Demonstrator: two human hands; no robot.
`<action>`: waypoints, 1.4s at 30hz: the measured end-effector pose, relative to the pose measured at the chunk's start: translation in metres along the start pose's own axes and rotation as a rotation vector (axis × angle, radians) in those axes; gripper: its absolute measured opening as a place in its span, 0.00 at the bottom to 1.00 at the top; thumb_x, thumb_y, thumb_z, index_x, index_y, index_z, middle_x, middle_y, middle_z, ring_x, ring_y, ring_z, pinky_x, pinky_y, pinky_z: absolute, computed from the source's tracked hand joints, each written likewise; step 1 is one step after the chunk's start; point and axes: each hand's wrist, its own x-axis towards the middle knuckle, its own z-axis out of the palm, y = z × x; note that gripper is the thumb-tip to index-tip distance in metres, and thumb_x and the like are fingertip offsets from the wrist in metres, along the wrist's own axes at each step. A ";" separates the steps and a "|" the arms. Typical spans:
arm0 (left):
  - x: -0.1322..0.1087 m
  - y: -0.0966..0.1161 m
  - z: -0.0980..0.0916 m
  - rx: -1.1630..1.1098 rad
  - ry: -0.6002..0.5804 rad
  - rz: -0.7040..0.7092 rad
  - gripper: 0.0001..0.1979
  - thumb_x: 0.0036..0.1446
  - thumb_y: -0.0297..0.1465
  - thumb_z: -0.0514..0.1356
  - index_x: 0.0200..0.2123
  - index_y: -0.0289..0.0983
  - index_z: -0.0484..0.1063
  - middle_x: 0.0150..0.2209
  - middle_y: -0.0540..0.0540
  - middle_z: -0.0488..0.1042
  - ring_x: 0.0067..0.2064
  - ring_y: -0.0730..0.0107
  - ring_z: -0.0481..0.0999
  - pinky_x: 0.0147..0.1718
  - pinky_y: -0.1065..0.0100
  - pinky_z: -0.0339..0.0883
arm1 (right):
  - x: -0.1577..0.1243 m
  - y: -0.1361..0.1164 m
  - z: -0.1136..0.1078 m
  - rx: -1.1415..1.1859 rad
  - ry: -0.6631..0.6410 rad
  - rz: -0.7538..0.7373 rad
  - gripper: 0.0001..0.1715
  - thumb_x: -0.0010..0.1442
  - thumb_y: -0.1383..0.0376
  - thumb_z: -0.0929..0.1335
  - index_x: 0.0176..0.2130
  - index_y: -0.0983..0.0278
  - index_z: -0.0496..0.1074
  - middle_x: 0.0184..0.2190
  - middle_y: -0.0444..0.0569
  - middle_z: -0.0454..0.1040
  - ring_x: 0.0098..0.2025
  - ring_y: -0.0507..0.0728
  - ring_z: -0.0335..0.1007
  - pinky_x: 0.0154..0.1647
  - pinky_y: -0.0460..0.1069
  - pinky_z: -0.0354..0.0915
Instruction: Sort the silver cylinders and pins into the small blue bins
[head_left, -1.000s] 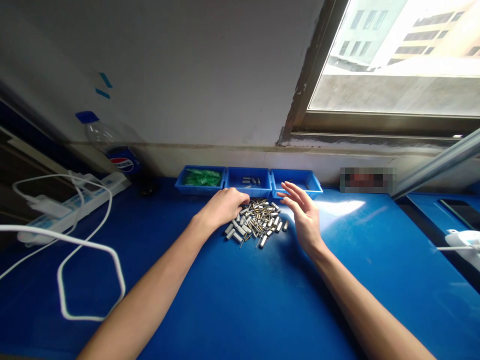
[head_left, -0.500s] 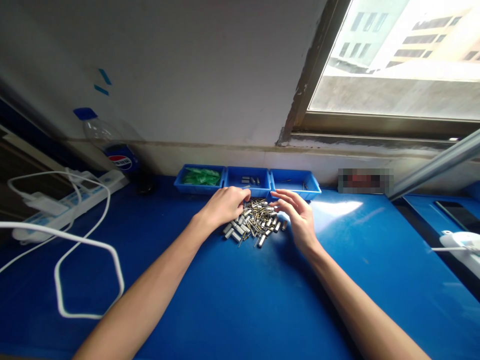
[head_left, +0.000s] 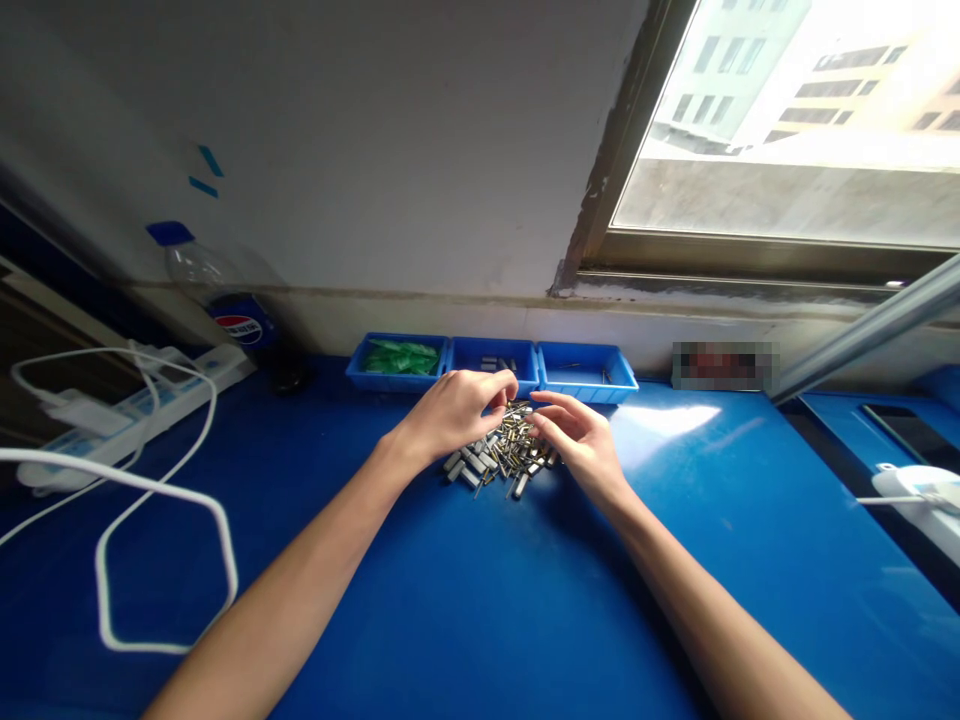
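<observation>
A pile of small metal pins and short cylinders, silver and brass-coloured, lies on the blue table. At the pile's upper left is my left hand, its fingers bent into a pinch over the pieces; whatever is between the fingertips is too small to make out. My right hand hovers at the right side of the pile with thumb and fingers apart, and no piece shows in it. Just behind the hands stand a blue bin with a few metal cylinders and a blue bin with a few thin pins.
To the left, another blue bin holds green plastic. A cola bottle, a power strip and a looped white cable occupy the left side. On the right are a phone and a white device.
My left hand has shifted slightly right over the pile. My right hand has moved left, closer to it, covering some pieces at the right edge. The view has tilted slightly.
</observation>
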 end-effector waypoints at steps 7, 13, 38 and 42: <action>0.000 0.007 0.001 0.008 -0.043 0.006 0.09 0.60 0.21 0.60 0.41 0.39 0.71 0.33 0.52 0.80 0.33 0.71 0.79 0.32 0.72 0.63 | -0.002 0.000 0.002 0.112 -0.069 0.056 0.23 0.54 0.52 0.80 0.47 0.59 0.83 0.40 0.51 0.86 0.40 0.62 0.84 0.47 0.58 0.78; 0.000 0.008 0.001 0.020 -0.046 -0.021 0.07 0.61 0.23 0.61 0.41 0.40 0.70 0.37 0.50 0.80 0.37 0.69 0.80 0.35 0.71 0.66 | 0.000 0.006 0.000 0.100 -0.016 0.016 0.16 0.60 0.51 0.76 0.42 0.58 0.85 0.37 0.50 0.86 0.38 0.61 0.83 0.47 0.58 0.77; -0.004 -0.030 0.029 -0.211 -0.097 -0.295 0.14 0.51 0.20 0.64 0.41 0.37 0.80 0.32 0.47 0.82 0.34 0.66 0.81 0.34 0.71 0.73 | 0.003 0.009 -0.004 0.068 0.114 -0.119 0.17 0.64 0.56 0.73 0.51 0.57 0.80 0.55 0.51 0.81 0.47 0.62 0.81 0.47 0.57 0.74; -0.005 -0.028 0.028 -0.155 -0.090 -0.262 0.16 0.50 0.18 0.62 0.42 0.37 0.80 0.31 0.48 0.81 0.33 0.67 0.81 0.33 0.72 0.73 | 0.002 0.008 -0.003 0.079 0.098 -0.115 0.16 0.65 0.56 0.73 0.51 0.58 0.80 0.54 0.51 0.81 0.45 0.60 0.81 0.46 0.55 0.74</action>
